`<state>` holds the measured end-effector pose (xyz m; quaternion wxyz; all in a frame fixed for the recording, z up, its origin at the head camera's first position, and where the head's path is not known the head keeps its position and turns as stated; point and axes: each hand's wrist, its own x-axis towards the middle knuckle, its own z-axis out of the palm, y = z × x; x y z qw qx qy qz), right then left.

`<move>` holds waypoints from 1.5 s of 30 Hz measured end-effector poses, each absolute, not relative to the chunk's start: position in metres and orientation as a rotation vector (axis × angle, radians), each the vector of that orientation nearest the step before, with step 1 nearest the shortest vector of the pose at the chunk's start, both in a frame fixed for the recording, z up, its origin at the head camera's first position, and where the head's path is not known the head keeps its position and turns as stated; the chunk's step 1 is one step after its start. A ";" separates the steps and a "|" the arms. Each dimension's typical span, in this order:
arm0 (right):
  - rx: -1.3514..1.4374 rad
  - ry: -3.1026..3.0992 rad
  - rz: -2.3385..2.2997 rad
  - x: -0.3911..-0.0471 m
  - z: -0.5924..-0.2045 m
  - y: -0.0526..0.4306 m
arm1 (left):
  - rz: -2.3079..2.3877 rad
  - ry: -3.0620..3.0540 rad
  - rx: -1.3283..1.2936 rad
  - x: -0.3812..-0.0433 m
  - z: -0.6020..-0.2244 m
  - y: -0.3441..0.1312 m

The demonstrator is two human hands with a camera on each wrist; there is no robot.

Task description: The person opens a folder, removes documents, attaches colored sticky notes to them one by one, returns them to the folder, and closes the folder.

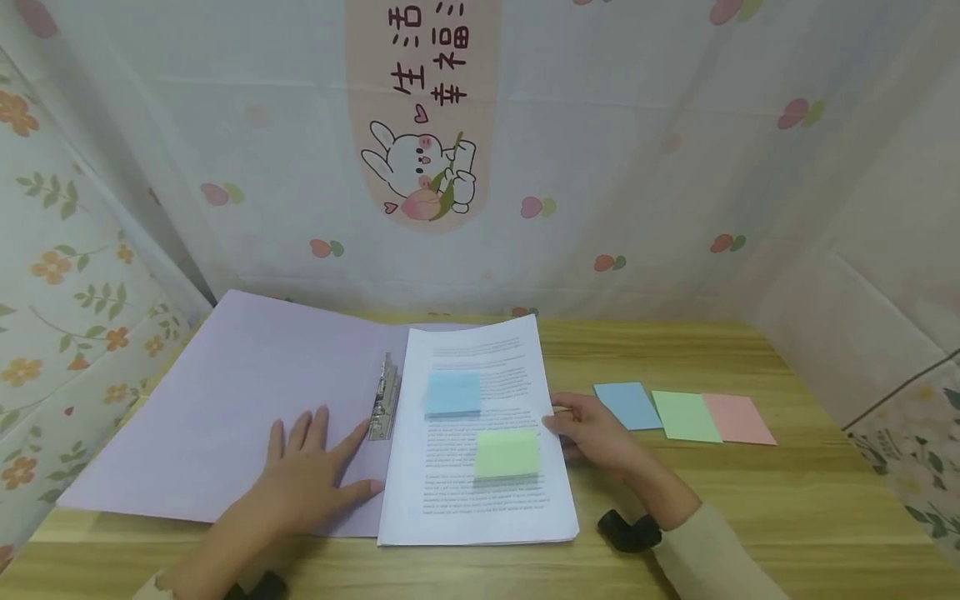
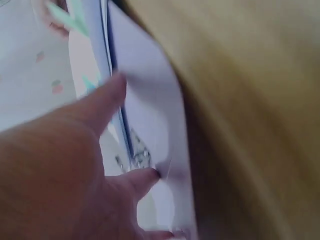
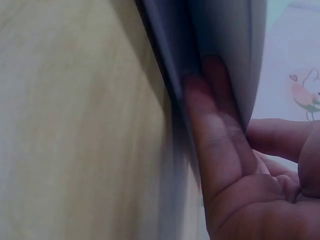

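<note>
A purple folder lies spread open on the wooden table, a metal lever clip along its middle. Over its right half is a stack of printed sheets bearing a blue sticky note and a lime-green one. My left hand rests with spread fingers on the folder, its index finger by the clip and its thumb at the sheets' left edge. At the right edge, my right hand pinches the sheets, thumb on top; in the right wrist view its fingers reach underneath.
To the right lie a blue note pad, a green pad and a pink pad in a row. A patterned cloth hangs behind the wooden table, with more cloth at both sides.
</note>
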<state>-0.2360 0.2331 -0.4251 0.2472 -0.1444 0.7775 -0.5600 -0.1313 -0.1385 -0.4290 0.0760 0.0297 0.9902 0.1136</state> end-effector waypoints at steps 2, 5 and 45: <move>-0.395 2.126 -1.528 -0.235 -0.427 0.232 | 0.331 2.998 0.153 -0.132 -0.427 -0.143; -0.388 2.128 -1.537 -0.234 -0.428 0.232 | 0.314 3.030 0.230 -0.133 -0.424 -0.147; -0.378 2.560 -1.194 -0.238 -0.428 0.217 | 0.437 2.844 0.342 -0.133 -0.424 -0.150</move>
